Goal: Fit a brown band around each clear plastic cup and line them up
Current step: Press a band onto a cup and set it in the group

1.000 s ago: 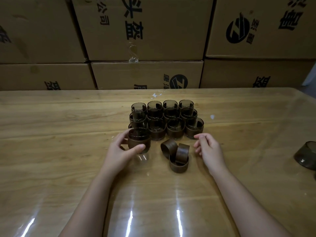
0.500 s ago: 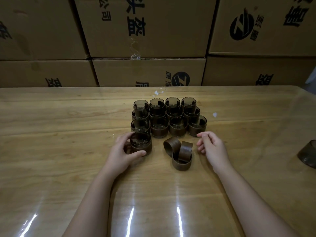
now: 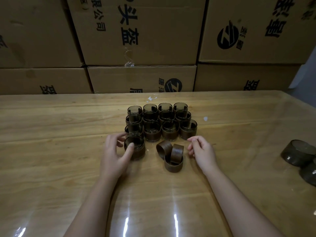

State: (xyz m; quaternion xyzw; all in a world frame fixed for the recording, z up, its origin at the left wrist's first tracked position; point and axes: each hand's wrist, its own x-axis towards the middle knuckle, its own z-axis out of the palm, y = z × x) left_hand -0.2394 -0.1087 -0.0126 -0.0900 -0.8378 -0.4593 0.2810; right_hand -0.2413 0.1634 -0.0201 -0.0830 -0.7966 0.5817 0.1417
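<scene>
Several clear cups wearing brown bands stand in tight rows at the table's middle. One more banded cup stands upright in front of the left column. My left hand holds it, thumb on its near side and fingers curled round its far left side. Three loose brown bands lie in a heap just right of that cup, two leaning on edge over one lying flat. My right hand hovers right of the bands, fingers loosely curled and holding nothing.
Two unbanded cups lie upside down at the table's right edge. Stacked cardboard boxes form a wall behind the wooden table. A glossy sheet covers the tabletop.
My left hand has pushed the banded cup a little away from me, up against the left column. My right hand has barely shifted.
</scene>
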